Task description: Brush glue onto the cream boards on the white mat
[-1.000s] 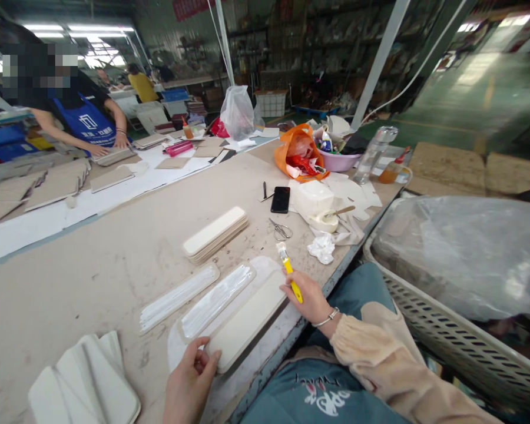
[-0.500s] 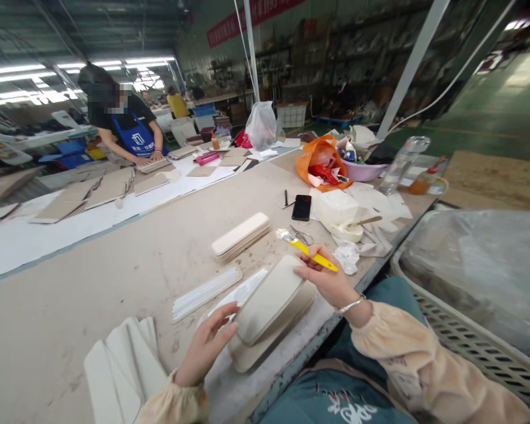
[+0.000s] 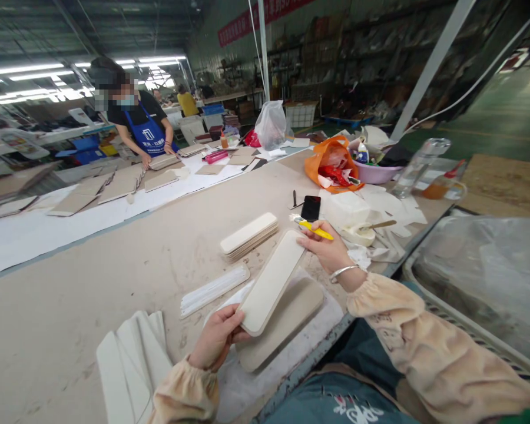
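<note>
A long cream board (image 3: 271, 281) with rounded ends is lifted off the table, tilted. My left hand (image 3: 216, 337) grips its near end. My right hand (image 3: 329, 247) steadies its far end while pinching a yellow-handled brush (image 3: 313, 228). Under the lifted board lies a tan board (image 3: 287, 321) on a white sheet. A glue-streaked strip (image 3: 212, 289) lies to the left. Beyond it sits a stack of cream boards (image 3: 248, 235).
White cut pieces (image 3: 130, 362) lie at front left. A black phone (image 3: 311, 207), a white glue bowl with a stick (image 3: 357, 232), an orange bag (image 3: 329, 165) and a clear bottle (image 3: 417, 166) stand further back. A person in a blue apron (image 3: 141, 132) works at far left. A plastic-lined crate (image 3: 481, 277) stands at right.
Both hands have lifted the cream board off the table and tilted it up. The brush has swung from pointing away to lying sideways in my right hand.
</note>
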`<action>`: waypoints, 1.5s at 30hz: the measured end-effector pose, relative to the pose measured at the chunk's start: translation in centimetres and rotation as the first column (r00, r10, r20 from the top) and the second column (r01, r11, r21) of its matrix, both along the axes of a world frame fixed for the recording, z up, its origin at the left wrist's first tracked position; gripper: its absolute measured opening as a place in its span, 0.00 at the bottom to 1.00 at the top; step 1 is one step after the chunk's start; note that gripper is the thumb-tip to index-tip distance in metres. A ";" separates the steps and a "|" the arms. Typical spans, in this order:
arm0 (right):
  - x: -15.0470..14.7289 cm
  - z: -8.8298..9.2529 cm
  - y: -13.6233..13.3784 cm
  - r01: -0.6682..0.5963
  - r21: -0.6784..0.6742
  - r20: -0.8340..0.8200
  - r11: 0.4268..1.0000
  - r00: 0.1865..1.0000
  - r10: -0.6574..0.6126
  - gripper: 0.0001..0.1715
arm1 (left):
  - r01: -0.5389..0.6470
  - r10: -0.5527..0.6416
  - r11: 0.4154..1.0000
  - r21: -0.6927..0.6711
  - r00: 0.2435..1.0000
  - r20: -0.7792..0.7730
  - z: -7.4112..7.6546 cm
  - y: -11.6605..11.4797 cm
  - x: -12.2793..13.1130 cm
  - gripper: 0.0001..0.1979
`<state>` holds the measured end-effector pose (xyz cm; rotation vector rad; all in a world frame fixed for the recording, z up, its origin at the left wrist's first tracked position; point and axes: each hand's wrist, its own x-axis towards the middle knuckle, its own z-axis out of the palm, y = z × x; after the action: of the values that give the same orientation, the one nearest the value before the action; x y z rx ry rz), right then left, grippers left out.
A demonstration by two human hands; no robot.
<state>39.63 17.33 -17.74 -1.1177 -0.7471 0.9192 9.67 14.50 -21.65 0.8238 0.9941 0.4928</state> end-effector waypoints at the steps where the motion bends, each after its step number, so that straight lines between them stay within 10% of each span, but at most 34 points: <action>1: 0.1 -0.4 0.4 0.009 0.003 0.030 1.000 1.000 -0.009 0.30 | -0.014 0.014 1.000 0.007 0.999 -0.028 0.2 0.2 0.0 0.21; 13: 0.4 -2.5 5.6 0.036 0.032 0.331 0.999 0.942 -0.045 0.17 | -0.053 0.086 0.989 0.141 0.968 -0.238 0.8 4.7 0.2 0.23; 26: 1.2 -5.1 14.6 0.199 -0.041 0.699 0.979 0.706 -0.114 0.05 | -0.006 0.324 0.839 0.544 0.809 -0.490 1.6 17.6 1.3 0.20; 32: 1.5 -6.4 17.2 0.200 -0.109 0.781 0.974 0.623 -0.040 0.05 | 0.098 0.381 0.779 0.619 0.711 -0.591 -0.3 21.6 1.8 0.22; 45: 2.9 -5.7 14.8 0.180 -0.156 0.885 0.971 0.461 0.056 0.09 | 0.343 0.467 0.637 0.690 0.540 -0.700 -1.2 20.1 1.4 0.23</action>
<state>42.54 32.14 -23.48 -1.8651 -1.4719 0.2631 11.05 34.62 -22.84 1.9780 1.7842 0.6101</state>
